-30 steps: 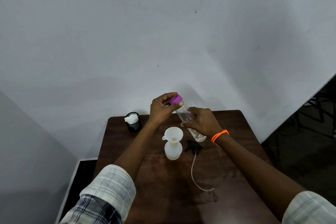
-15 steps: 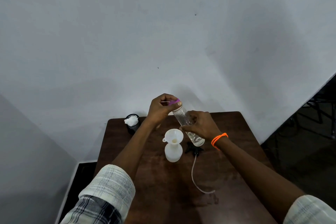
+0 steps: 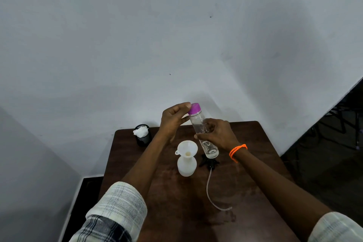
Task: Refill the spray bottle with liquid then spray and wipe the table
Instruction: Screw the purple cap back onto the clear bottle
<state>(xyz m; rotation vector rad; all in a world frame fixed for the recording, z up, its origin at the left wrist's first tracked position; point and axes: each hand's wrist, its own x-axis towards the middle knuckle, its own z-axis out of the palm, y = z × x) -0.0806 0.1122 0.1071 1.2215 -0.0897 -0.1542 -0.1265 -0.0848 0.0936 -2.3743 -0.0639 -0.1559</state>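
gripping the clear bottle [image 3: 203,133] mid-body, right hand [image 3: 220,133] closed; left hand [image 3: 173,119] fingertips pinch its purple cap [image 3: 194,108] above the funnel [image 3: 187,148].

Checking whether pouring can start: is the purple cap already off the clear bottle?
No, the purple cap sits on the neck of the clear bottle, which the right hand holds tilted while the left hand touches the cap.

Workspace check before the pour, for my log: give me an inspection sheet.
Surface: dark wooden table, smudged in the middle.
Job's things: white spray bottle upright, funnel seated in its neck; clear bottle tilted, purple cap on; sprayer head with tube lying beside.
Clutter: black cup holding white tissue.
Grips: left hand at the cap; right hand around the clear bottle.
Cables: nothing seen.
Surroundings: grey wall.
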